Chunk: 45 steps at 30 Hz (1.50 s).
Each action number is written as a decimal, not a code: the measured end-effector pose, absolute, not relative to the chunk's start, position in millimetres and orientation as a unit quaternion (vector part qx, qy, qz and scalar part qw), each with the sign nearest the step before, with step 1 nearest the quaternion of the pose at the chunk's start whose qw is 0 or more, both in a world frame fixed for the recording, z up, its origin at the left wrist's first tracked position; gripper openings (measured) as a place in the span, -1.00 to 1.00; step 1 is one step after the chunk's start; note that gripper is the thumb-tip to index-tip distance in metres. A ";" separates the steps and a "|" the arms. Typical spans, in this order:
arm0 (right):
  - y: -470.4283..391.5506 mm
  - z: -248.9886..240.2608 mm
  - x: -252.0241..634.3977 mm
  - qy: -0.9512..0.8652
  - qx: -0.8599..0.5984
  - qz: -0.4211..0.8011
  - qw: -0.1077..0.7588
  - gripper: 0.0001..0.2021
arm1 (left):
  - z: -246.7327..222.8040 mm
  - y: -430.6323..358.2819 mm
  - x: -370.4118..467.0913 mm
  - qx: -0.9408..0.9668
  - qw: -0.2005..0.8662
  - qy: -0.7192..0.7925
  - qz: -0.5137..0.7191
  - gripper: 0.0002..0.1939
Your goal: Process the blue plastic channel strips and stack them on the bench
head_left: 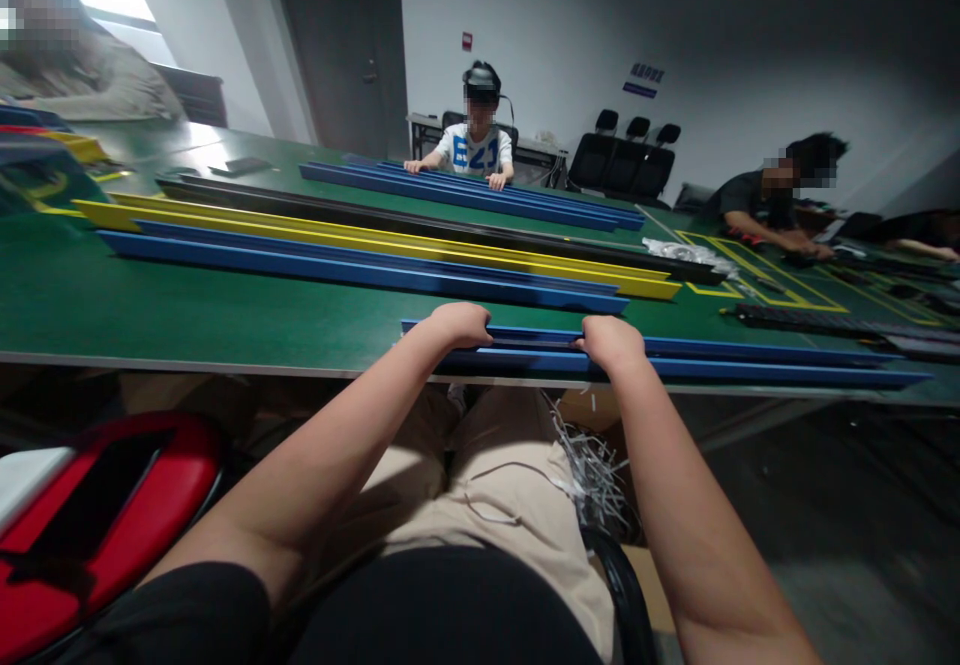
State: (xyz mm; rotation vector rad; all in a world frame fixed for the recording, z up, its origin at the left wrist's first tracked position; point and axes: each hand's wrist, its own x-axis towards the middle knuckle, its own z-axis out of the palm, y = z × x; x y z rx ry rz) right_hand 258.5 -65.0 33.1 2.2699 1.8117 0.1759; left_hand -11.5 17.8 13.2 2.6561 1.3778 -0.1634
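A long blue channel [750, 360] lies along the near edge of the green table. My left hand [463, 327] is closed on it near its left end, fingers curled over the far side and partly hidden. Farther right, my right hand [613, 342] grips the same blue channel, with its thumb toward the left hand. Just beyond my hands rests another blue channel [337, 270], with a yellow channel [375, 245] and a black strip [450, 225] behind it.
Across the green table [247, 320], a person in a headset touches more blue channels [450, 190]. Clear plastic wrap [686, 253] lies to the right, near yellow outlines and black strips [817, 320]. Other people sit at left and right. A red stool [172, 465] stands at lower left.
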 end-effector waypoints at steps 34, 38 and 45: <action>-66.4 31.3 256.9 0.615 0.782 0.057 0.082 -0.66 | 18.9 1.7 96.5 0.879 0.102 0.462 -0.050 -0.49; -67.3 31.0 257.5 0.613 0.784 0.054 0.082 -0.67 | 18.2 -1.6 112.7 0.880 0.096 0.464 -0.042 -0.51; -68.6 29.3 255.8 0.601 0.794 0.052 0.076 -0.68 | 7.4 -2.6 104.7 0.902 0.071 0.427 -0.001 -0.56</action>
